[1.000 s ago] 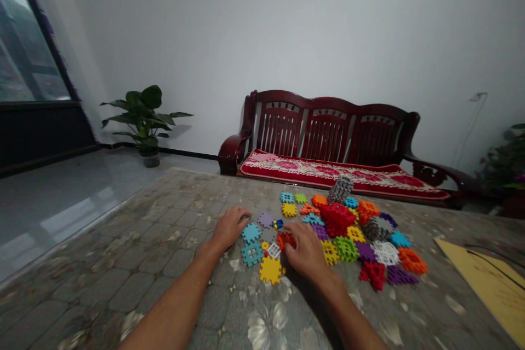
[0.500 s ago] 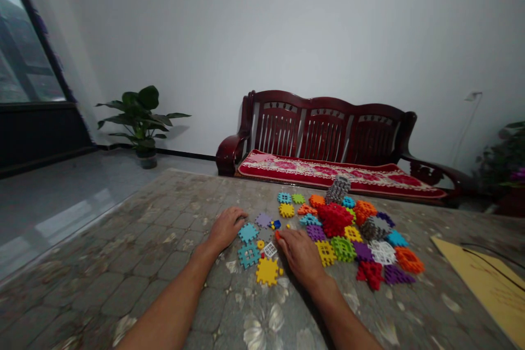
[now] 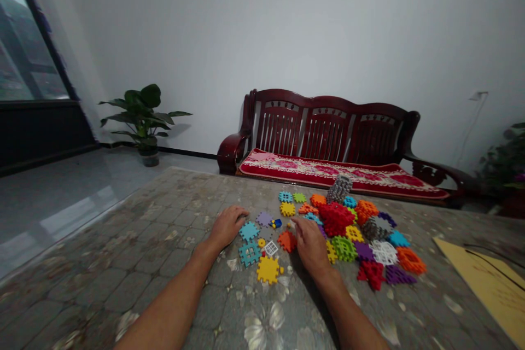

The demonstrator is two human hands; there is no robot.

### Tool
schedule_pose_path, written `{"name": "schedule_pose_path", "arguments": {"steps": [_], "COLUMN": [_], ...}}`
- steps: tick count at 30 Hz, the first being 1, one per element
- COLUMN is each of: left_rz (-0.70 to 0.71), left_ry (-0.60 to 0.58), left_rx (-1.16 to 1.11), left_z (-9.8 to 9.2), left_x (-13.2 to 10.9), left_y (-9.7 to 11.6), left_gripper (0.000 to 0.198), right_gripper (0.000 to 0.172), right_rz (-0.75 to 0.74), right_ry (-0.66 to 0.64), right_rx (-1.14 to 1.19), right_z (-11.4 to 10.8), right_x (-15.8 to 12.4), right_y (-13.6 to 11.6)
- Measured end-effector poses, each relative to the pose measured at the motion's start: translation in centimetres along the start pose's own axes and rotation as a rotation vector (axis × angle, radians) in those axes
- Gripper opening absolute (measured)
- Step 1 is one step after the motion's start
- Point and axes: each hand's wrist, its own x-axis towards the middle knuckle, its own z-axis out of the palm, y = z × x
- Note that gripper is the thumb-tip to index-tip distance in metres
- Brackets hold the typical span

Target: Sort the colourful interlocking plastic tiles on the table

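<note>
My left hand (image 3: 227, 228) rests on the cloth with its fingers stretched out, holding nothing, beside a light-blue toothed square building tile (image 3: 249, 231). My right hand (image 3: 310, 243) is just right of an orange building tile (image 3: 287, 241) that lies flat; its fingers reach forward, close to a tiny yellowish piece (image 3: 289, 225), and I see nothing held. Between my hands are a lavender tile (image 3: 263, 219), a teal window tile (image 3: 249, 253), a white lattice piece (image 3: 271, 248), a yellow tile (image 3: 268, 270), a yellow ring (image 3: 261, 243) and a small blue piece (image 3: 278, 223).
Right of my hands spreads a pile of interlocking tiles, with a red stack (image 3: 336, 219) and a grey stack (image 3: 339, 189). A yellow sheet (image 3: 484, 279) with black cords lies at the right edge. Beyond the cloth-covered table (image 3: 164, 219) stands a wooden bench (image 3: 315, 126).
My right hand has drawn back to the right and let go of the orange tile, which now shows flat beside the white lattice piece. My left hand stays in place.
</note>
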Motion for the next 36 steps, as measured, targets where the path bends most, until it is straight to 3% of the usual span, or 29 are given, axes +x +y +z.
{"name": "schedule_pose_path", "arguments": {"steps": [6, 12, 25, 31, 36], "left_rz": [0.005, 0.012, 0.033, 0.015, 0.014], "left_ry": [-0.002, -0.003, 0.015, 0.0, -0.002], "left_rx": [0.027, 0.022, 0.014, 0.022, 0.018], "left_z": [0.0, -0.1, 0.2, 0.0, -0.2], "left_x": [0.0, 0.0, 0.0, 0.0, 0.0], "left_y": [0.1, 0.2, -0.3, 0.1, 0.4], "left_gripper": [0.026, 0.026, 0.026, 0.027, 0.027], "right_gripper": [0.038, 0.036, 0.04, 0.023, 0.017], "right_rz": [0.074, 0.042, -0.193, -0.025, 0.024], "right_ry": [-0.097, -0.232, -0.307, -0.27, -0.299], "right_rx": [-0.234, -0.391, -0.22, -0.284, -0.337], "right_z": [-0.8, -0.7, 0.3, -1.0, -1.2], "right_x": [0.1, 0.2, -0.6, -0.9, -1.5], "right_y": [-0.7, -2.9, -3.8, -3.9, -3.9]}}
